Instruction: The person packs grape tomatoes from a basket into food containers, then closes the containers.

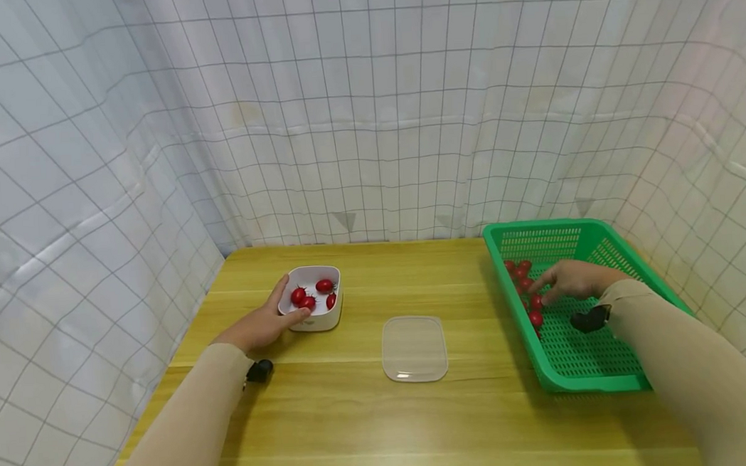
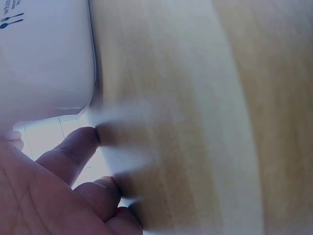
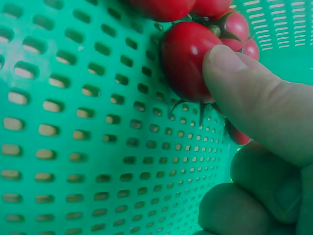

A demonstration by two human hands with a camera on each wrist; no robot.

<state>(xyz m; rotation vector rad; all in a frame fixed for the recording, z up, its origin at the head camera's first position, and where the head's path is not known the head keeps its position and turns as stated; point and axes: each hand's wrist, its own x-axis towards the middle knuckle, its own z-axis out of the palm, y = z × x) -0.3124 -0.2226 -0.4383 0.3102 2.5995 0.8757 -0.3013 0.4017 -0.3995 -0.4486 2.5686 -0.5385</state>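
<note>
While the person's left hand (image 1: 265, 328) steadies the white box (image 1: 319, 322), the right hand (image 1: 574, 279) is down inside the green basket (image 1: 600, 383) on the other side of the bench (image 1: 385, 432). The left grip is spread around a corner of the box, its thumb across the near rim and its forefinger along the left side; the lower fingertips (image 2: 90, 137) come down close to the wood, just beside the box wall. I can count four red tomatoes (image 1: 307, 304) in there, lying loose on the bottom. A small printed mark (image 2: 12, 19) with cutlery shapes shows on the outside of the box.

Over in the basket, the right grip is narrow, holding a red tomato (image 3: 188, 61) with the thumb pressed against its skin and the forefinger on its far side. That tomato is low in the basket, near the left wall, touching others in a row along that side; thin green sepals poke out from under it. Between box and basket, well apart from both hands, a translucent lid (image 1: 415, 348) lies flat. Beyond the bench hangs a white curtain (image 1: 370, 83) with a dark grid pattern.
</note>
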